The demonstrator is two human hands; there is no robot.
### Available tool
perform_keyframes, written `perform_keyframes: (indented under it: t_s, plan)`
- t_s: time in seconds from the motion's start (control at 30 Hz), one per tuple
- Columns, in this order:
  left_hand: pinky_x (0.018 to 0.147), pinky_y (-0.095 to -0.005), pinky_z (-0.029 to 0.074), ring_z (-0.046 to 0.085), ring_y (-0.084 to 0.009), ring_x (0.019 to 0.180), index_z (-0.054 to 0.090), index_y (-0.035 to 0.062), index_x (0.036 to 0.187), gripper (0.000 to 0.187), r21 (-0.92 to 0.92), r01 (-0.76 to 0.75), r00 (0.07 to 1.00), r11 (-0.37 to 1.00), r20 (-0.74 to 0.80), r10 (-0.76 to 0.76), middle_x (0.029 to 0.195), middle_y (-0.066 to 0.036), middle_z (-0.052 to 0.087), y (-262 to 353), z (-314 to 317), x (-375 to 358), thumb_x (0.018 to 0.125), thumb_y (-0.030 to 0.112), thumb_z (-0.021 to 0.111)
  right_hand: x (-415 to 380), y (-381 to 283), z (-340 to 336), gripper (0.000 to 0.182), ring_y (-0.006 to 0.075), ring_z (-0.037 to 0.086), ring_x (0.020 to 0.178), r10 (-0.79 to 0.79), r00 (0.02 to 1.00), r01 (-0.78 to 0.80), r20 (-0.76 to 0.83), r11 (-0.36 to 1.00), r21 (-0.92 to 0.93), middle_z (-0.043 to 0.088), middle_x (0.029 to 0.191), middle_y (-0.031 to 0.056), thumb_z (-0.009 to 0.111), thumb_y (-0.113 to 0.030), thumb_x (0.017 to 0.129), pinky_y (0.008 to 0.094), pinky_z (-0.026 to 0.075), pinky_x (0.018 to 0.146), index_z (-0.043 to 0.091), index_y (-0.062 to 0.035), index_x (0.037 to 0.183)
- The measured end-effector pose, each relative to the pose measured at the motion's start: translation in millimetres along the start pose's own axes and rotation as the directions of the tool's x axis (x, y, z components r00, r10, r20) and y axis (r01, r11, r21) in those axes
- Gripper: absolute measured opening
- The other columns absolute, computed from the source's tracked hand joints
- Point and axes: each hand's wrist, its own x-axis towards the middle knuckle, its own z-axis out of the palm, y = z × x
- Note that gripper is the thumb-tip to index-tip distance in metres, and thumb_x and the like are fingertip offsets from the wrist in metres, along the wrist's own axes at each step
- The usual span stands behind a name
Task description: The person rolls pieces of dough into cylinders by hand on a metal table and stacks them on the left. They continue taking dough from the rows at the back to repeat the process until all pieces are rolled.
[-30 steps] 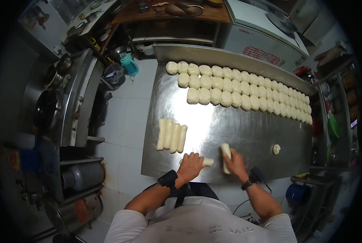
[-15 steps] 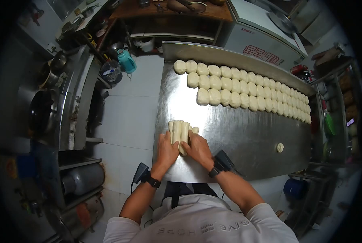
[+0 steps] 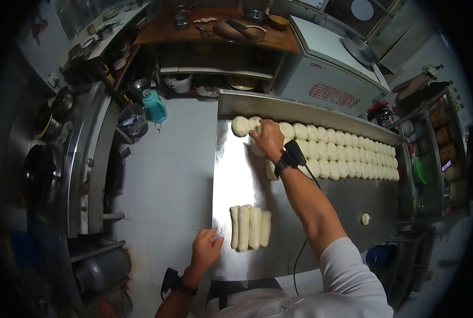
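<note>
At the left end of the back row, my right hand (image 3: 270, 139) is curled over the dough balls, its fingers on a dough ball (image 3: 254, 123). The first dough ball (image 3: 240, 126) of that row lies just left of it. My right forearm covers part of the front rows. Off the table's left edge, my left hand (image 3: 204, 249) is closed, with a small pale thing (image 3: 217, 238) at its fingertips whose kind I cannot tell. Several rolled dough logs (image 3: 255, 228) lie side by side on the steel table (image 3: 310, 233), just right of my left hand.
Rows of dough balls (image 3: 347, 153) run along the table's raised back edge (image 3: 300, 111). A small dough lump (image 3: 365, 219) lies at the right. A turquoise thermos (image 3: 154, 106) stands on the floor at left, near a stove (image 3: 83, 175). A white freezer (image 3: 321, 79) stands behind.
Both hands have let go of the dough logs. My right hand has gone forward to the back row of dough balls; my left has drawn off to the left. The camera view has shifted.
</note>
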Motion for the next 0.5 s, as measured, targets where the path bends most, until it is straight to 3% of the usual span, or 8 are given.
perform_keyframes:
  t_s: [0.07, 0.13, 0.17, 0.27, 0.33, 0.4, 0.43, 0.5]
  plan:
    - [0.072, -0.0380, 0.056, 0.066, -0.0275, 0.080, 0.070, -0.0033, 0.116, 0.036, 0.031, 0.025, 0.999, 0.999, 0.024, -0.025, 0.095, -0.016, 0.065, -5, -11, -3, 0.085, 0.011, 0.078, 25, 3, 17, 0.061, 0.0423, 0.066, 0.111, -0.038, 0.999, 0.039, 0.013, 0.998, -0.058, 0.069, 0.122, 0.0234, 0.078, -0.045, 0.082, 0.0470, 0.053, 0.097, 0.070, 0.0037, 0.119]
    - [0.073, -0.0372, 0.056, 0.067, -0.0270, 0.081, 0.071, -0.0022, 0.117, 0.035, 0.061, 0.055, 0.997, 0.997, 0.042, -0.058, 0.096, -0.015, 0.066, -14, -19, -9, 0.085, 0.011, 0.078, 40, -8, 20, 0.076, 0.0430, 0.066, 0.112, 0.199, 0.951, -0.164, 0.237, 0.974, -0.159, 0.069, 0.121, 0.0256, 0.081, -0.057, 0.076, 0.0470, 0.054, 0.096, 0.069, 0.0052, 0.118]
    - [0.073, -0.0360, 0.056, 0.068, -0.0264, 0.082, 0.071, -0.0017, 0.116, 0.034, 0.039, 0.109, 0.993, 0.993, 0.042, -0.111, 0.096, -0.015, 0.066, -20, -20, -13, 0.085, 0.011, 0.078, 45, -3, 31, 0.088, 0.0418, 0.066, 0.112, 0.216, 0.953, -0.180, 0.210, 0.967, -0.178, 0.069, 0.116, 0.0287, 0.082, -0.067, 0.070, 0.0468, 0.054, 0.095, 0.070, 0.0053, 0.117]
    - [0.073, -0.0340, 0.057, 0.069, -0.0250, 0.083, 0.072, -0.0009, 0.115, 0.032, -0.041, 0.184, 0.983, 0.982, 0.033, -0.183, 0.097, -0.015, 0.067, -37, -18, -21, 0.086, 0.011, 0.078, 57, -6, 26, 0.088, 0.0417, 0.067, 0.108, 0.274, 0.904, -0.219, 0.329, 0.956, -0.194, 0.070, 0.111, 0.0277, 0.082, -0.069, 0.068, 0.0465, 0.055, 0.093, 0.071, 0.0041, 0.116]
    - [0.073, -0.0332, 0.057, 0.069, -0.0240, 0.084, 0.073, -0.0007, 0.115, 0.032, -0.093, 0.203, 0.979, 0.975, 0.029, -0.201, 0.098, -0.014, 0.068, -43, -15, -20, 0.086, 0.011, 0.078, 50, -8, 34, 0.077, 0.0395, 0.068, 0.104, 0.216, 0.939, -0.152, 0.268, 0.958, -0.242, 0.072, 0.107, 0.0243, 0.086, -0.062, 0.067, 0.0480, 0.055, 0.089, 0.073, 0.0010, 0.110]
    - [0.072, -0.0271, 0.056, 0.066, -0.0166, 0.087, 0.072, -0.0044, 0.112, 0.025, -0.133, 0.225, 0.974, 0.965, 0.055, -0.219, 0.103, -0.011, 0.067, -44, -12, -13, 0.088, 0.004, 0.075, 34, -9, 50, 0.057, 0.0432, 0.066, 0.104, -0.018, 0.999, 0.023, 0.044, 0.995, -0.100, 0.070, 0.103, 0.0240, 0.087, -0.045, 0.072, 0.0501, 0.055, 0.086, 0.072, 0.0003, 0.102]
    - [0.072, -0.0271, 0.056, 0.066, -0.0166, 0.087, 0.072, -0.0044, 0.112, 0.025, -0.130, 0.216, 0.976, 0.968, 0.054, -0.210, 0.103, -0.011, 0.067, -40, -14, -7, 0.088, 0.004, 0.075, 32, -13, 53, 0.044, 0.0441, 0.066, 0.099, -0.085, 0.994, 0.078, 0.071, 0.993, 0.087, 0.068, 0.096, 0.0243, 0.086, -0.033, 0.073, 0.0512, 0.054, 0.083, 0.067, -0.0007, 0.097]
    - [0.074, -0.0269, 0.057, 0.067, -0.0173, 0.089, 0.071, -0.0059, 0.113, 0.026, -0.164, 0.178, 0.984, 0.970, 0.036, -0.174, 0.103, -0.013, 0.066, -32, -19, 9, 0.089, 0.003, 0.074, 24, -32, 52, 0.037, 0.0438, 0.066, 0.095, -0.045, 0.996, 0.035, 0.082, 0.992, 0.120, 0.068, 0.094, 0.0244, 0.080, -0.027, 0.078, 0.0522, 0.053, 0.082, 0.062, -0.0019, 0.097]
